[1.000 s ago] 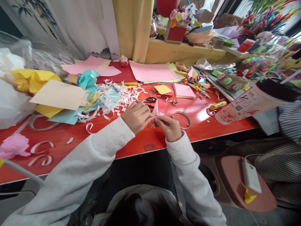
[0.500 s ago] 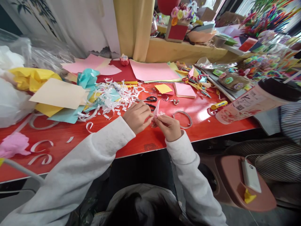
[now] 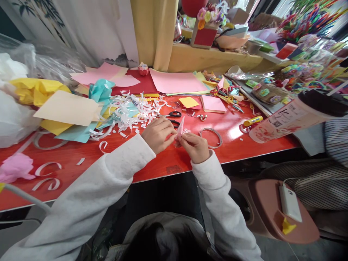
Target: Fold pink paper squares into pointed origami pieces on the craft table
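A small folded piece of pink paper points upward between my hands, above the red table. My left hand pinches its lower left side with thumb and forefinger. On the other side my right hand grips the base of the paper between thumb and fingers. Fingers cover the paper's lower part. Just behind my left hand lie scissors with black handles, partly hidden. A roll of clear tape rests right of my right hand.
Shredded white paper is heaped at the left, beside a cream sheet. Pink square sheets and a yellow square lie behind my hands. A tall cup with a black lid stands at the right, near a yellow glue stick.
Almost nothing differs. Both hands stay at the pink paper with the same grip; my left arm has shifted very slightly left.
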Motion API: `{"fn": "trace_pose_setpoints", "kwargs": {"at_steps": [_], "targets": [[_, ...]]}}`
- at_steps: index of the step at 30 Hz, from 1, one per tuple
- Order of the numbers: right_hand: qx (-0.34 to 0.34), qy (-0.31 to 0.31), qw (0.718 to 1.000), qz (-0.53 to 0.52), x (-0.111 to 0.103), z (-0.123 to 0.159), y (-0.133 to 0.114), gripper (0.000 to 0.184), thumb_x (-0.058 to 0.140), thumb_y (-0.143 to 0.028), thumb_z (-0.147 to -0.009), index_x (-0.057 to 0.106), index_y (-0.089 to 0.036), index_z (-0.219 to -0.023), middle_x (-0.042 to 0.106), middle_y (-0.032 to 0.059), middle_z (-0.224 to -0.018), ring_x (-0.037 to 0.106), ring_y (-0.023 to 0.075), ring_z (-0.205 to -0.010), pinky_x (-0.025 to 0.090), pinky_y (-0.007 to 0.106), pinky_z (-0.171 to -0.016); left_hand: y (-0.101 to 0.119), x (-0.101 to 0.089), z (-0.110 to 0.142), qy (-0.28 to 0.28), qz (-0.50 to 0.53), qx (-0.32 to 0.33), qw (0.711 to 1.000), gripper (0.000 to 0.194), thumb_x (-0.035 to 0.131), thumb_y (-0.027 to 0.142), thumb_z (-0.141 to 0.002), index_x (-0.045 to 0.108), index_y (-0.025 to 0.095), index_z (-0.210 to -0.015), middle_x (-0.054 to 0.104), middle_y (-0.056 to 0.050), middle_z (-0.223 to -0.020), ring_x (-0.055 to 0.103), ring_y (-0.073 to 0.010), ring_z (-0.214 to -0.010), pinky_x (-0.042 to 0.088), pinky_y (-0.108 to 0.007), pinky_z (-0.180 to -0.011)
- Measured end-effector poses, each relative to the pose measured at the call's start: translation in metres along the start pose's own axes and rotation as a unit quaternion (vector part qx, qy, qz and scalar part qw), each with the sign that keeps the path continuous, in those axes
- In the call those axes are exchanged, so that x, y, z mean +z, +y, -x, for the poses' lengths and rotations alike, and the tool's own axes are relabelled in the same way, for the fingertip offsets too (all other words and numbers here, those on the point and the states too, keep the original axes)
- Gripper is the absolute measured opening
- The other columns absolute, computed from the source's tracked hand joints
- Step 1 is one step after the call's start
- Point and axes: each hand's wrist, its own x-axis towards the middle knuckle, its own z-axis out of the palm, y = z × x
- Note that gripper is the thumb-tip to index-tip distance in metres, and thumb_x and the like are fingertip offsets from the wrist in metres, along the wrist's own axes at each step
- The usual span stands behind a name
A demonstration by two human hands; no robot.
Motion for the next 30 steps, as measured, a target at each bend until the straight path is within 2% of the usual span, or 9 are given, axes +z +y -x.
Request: {"fn": "trace_pose_setpoints", "kwargs": {"at_steps": [7,18,24,30], "targets": [[0.012,0.006,0.999,-0.036,0.0009,-0.0002,0.0006,0.018,0.052,-0.027,-0.076,0.065,-0.016,-0.068,0.062,0.0053,-0.067,0.059,0.0132,-0.061,0.050,0.028,-0.061,-0.0033,0.0001,-0.0002,0.002,0.024,0.011,1.000,0.016,0.047,0.021,-0.078,0.060,0.012,-0.077,0.059,-0.005,-0.075,0.047,-0.0144,-0.076,0.040,-0.030,-0.075],[0.129,0.018,0.970,-0.207,0.0027,-0.0025,0.0010,0.020,0.058,-0.035,-0.069,0.061,-0.015,-0.070,0.060,0.0018,-0.059,0.057,0.0121,-0.053,0.051,0.028,-0.057,0.0014,-0.0021,0.0013,-0.007,-0.080,0.080,0.994,0.017,0.043,0.021,-0.080,0.059,0.014,-0.082,0.059,-0.006,-0.080,0.047,-0.0172,-0.079,0.037,-0.032,-0.070],[0.106,0.021,0.979,-0.172,0.0023,-0.0016,0.0028,0.020,0.055,-0.034,-0.072,0.062,-0.016,-0.071,0.059,0.0023,-0.062,0.057,0.0120,-0.054,0.051,0.028,-0.055,-0.0011,-0.0004,0.0022,-0.009,-0.040,0.031,0.999,0.017,0.045,0.023,-0.079,0.059,0.015,-0.083,0.059,-0.005,-0.081,0.047,-0.0166,-0.079,0.037,-0.032,-0.071],[0.057,0.009,0.994,-0.091,0.0021,-0.0002,0.0046,0.019,0.051,-0.032,-0.076,0.062,-0.017,-0.072,0.059,0.0034,-0.065,0.057,0.0125,-0.057,0.049,0.029,-0.059,-0.0008,-0.0017,0.0012,-0.015,-0.034,0.029,0.999,0.018,0.044,0.022,-0.080,0.060,0.014,-0.081,0.059,-0.005,-0.078,0.047,-0.0157,-0.077,0.038,-0.032,-0.071]]}}
